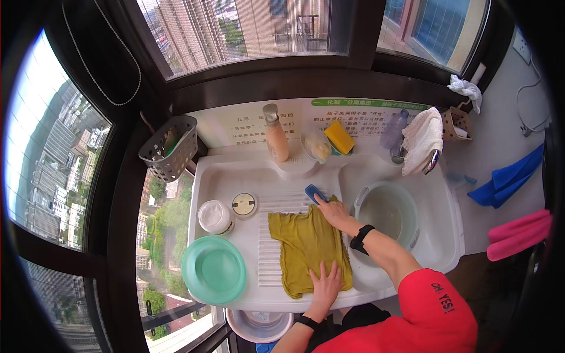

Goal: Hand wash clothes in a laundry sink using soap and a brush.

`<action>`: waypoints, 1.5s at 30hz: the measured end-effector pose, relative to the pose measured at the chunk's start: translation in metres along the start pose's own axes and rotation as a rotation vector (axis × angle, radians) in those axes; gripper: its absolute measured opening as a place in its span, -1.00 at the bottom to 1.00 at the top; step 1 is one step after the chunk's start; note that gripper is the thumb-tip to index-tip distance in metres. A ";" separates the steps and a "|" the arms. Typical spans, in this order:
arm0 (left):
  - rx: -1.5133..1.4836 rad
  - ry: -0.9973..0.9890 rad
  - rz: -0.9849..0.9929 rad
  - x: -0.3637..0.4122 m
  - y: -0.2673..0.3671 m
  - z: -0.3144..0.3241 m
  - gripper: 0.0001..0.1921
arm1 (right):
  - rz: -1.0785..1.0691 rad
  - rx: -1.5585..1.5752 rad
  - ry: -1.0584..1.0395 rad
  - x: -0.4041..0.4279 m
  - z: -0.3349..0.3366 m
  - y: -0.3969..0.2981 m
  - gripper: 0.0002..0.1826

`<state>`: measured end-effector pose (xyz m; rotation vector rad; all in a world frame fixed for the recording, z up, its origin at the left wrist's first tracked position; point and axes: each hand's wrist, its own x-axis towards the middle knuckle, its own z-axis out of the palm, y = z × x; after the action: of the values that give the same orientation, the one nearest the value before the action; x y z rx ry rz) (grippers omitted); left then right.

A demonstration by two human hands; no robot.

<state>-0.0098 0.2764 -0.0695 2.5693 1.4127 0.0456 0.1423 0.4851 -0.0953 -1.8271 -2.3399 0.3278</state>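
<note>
A wet olive-yellow garment (pixel 309 247) lies spread over the ribbed washboard part (pixel 269 260) of a white laundry sink. My left hand (pixel 326 282) rests flat on its lower edge, fingers apart. At the garment's upper right corner, my right hand (pixel 334 214) holds a blue brush (pixel 315 194), whose front end sticks out past the fingers; its underside is hidden. An open jar of white paste (pixel 216 217) stands to the left, beside a round lid (pixel 244 204). Below them sits a green plastic basin (pixel 214 270).
Right of my right forearm, a translucent bucket (pixel 388 212) stands in the sink bowl. A pump bottle (pixel 276 141), a yellow sponge (pixel 339 137) and a cloth-draped faucet (pixel 431 162) line the back. A grey basket (pixel 170 150) hangs at the left; a blue cloth (pixel 507 178) lies right.
</note>
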 end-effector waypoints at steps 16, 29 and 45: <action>0.023 -0.001 -0.029 -0.003 -0.010 0.010 -0.41 | 0.123 0.109 -0.111 -0.058 -0.016 0.011 -0.49; 0.004 0.008 -0.039 0.005 0.001 0.005 -0.43 | 0.250 0.186 -0.093 0.057 0.007 0.069 -0.37; -0.484 0.164 -0.407 0.006 0.012 0.011 -0.83 | 0.290 0.484 -0.083 0.000 0.012 0.030 -0.66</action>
<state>0.0049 0.2731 -0.0785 1.8952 1.7050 0.4792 0.1672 0.4908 -0.1148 -1.9128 -1.8142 0.9292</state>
